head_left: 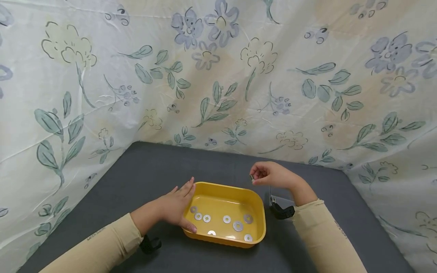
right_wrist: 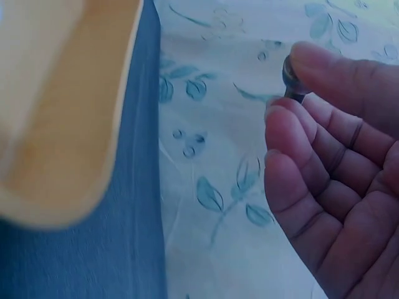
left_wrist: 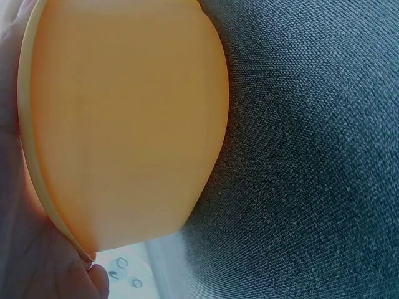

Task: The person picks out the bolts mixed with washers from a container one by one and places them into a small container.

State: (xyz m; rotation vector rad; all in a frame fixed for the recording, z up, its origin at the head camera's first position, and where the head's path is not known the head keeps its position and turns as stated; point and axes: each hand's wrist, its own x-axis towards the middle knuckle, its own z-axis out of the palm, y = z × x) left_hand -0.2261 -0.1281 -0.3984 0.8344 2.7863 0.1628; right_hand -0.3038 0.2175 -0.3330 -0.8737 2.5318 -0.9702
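Washer pinched above the tray's far corner

The yellow tray (head_left: 259, 223) sits on the grey table (head_left: 143, 170), steadied by the flat, straight-fingered left hand (head_left: 175, 206); the right hand (head_left: 271, 175) pinches a small washer (head_left: 252, 177), which could slip and miss the tray.

A dark grey cloth-covered table (head_left: 143, 170) carries a yellow tray (head_left: 258, 218) holding flat metal washers (head_left: 238, 226).
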